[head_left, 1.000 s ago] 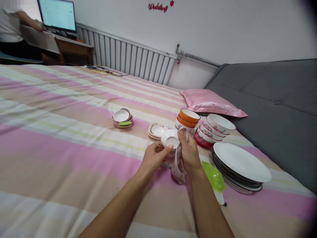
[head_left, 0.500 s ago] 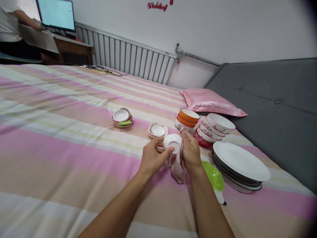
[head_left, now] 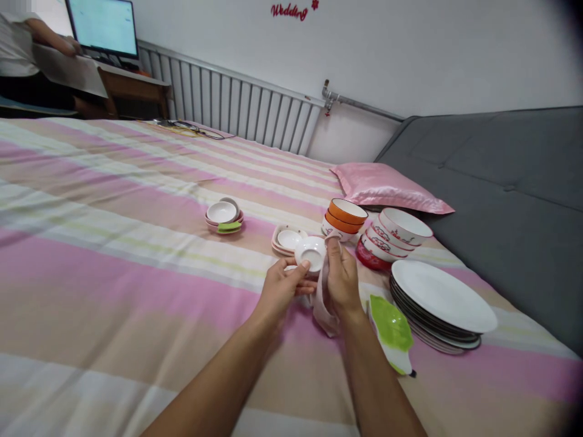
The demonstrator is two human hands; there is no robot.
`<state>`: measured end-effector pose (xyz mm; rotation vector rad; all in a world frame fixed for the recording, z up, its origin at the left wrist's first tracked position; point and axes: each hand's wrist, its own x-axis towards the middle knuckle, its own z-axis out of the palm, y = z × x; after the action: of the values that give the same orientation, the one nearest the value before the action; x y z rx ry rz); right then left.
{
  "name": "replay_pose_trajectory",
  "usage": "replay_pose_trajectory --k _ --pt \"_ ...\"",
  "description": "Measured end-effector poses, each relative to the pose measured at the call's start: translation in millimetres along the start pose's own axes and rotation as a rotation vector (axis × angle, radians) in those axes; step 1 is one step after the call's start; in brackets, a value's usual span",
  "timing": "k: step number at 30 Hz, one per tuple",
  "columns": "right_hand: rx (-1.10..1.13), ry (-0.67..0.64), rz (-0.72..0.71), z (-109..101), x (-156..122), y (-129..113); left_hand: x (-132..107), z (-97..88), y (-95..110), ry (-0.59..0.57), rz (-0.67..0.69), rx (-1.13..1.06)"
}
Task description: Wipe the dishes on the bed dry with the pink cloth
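A small white dish (head_left: 310, 250), its underside with a round foot ring turned toward me, is pinched in my left hand (head_left: 285, 284). The thumb lies on the dish's base and the fingers reach beneath it. My right hand (head_left: 342, 276) grips a pale pinkish cloth (head_left: 324, 309) at the dish's right edge, and the cloth hangs down between my hands. Just behind the held dish, a round white dish (head_left: 288, 239) sits in a squarish stack of small dishes (head_left: 276, 246). Right of my right wrist lies a green and white leaf-shaped dish (head_left: 390, 328).
Plates (head_left: 444, 294) are piled at the right, near stacked white bowls (head_left: 405, 227) and orange bowls (head_left: 347, 212). Small dishes (head_left: 221, 213) stand further left on the striped bedspread (head_left: 136, 273). A pink pillow (head_left: 392, 185) rests against the grey headboard (head_left: 501, 182). A person (head_left: 27, 54) sits by a monitor (head_left: 104, 27).
Both hands have moved slightly left with the dish and cloth. The dish is turned a little, and more of the leaf-shaped dish shows.
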<state>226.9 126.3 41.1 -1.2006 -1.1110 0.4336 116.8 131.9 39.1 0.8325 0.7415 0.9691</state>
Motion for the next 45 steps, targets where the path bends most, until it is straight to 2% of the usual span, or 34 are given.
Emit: replay_pose_trajectory --k 5,12,15,18,21,25,28,33,35,39,41,45 --pt "-0.25 -0.01 -0.087 0.8 -5.5 -7.8 -0.8 1.0 -4.3 -0.017 0.006 0.014" --pt "-0.319 0.062 -0.132 -6.3 -1.5 -4.0 -4.7 1.4 -5.5 -0.129 -0.025 0.083" --pt "-0.269 0.092 -0.116 -9.8 2.0 -1.9 -6.0 2.0 -5.2 -0.156 -0.031 0.12" --pt "-0.151 0.098 -0.039 -12.5 4.6 -0.9 -6.7 2.8 -3.4 -0.18 -0.037 0.161" --pt "-0.042 0.08 0.037 -13.6 6.0 -0.4 -5.1 2.4 -1.9 -0.152 -0.028 0.212" --pt "0.019 0.04 0.102 -13.0 6.2 -0.4 -0.2 -1.9 -1.8 -0.054 0.096 0.213" --pt "0.065 -0.009 0.145 -13.4 5.9 -1.6 1.4 -5.0 -1.3 -0.083 0.196 0.207" --pt "0.156 -0.04 0.208 -16.3 6.3 -5.6 -2.2 -2.7 1.3 -0.126 0.093 0.097" --pt "0.144 -0.038 0.164 -16.4 6.3 -6.5 -3.6 -0.7 1.7 -0.113 0.028 0.058" --pt "-0.074 -0.028 -0.074 -12.9 3.8 -6.9 -4.4 2.1 1.6 -0.039 -0.051 -0.011" --pt "-0.227 -0.022 -0.173 -10.0 1.2 -7.9 -4.8 2.8 1.5 -0.023 -0.07 -0.025" --pt "-0.415 -0.004 -0.267 -5.9 -3.3 -10.5 -5.9 3.0 0.0 -0.061 -0.054 0.008"
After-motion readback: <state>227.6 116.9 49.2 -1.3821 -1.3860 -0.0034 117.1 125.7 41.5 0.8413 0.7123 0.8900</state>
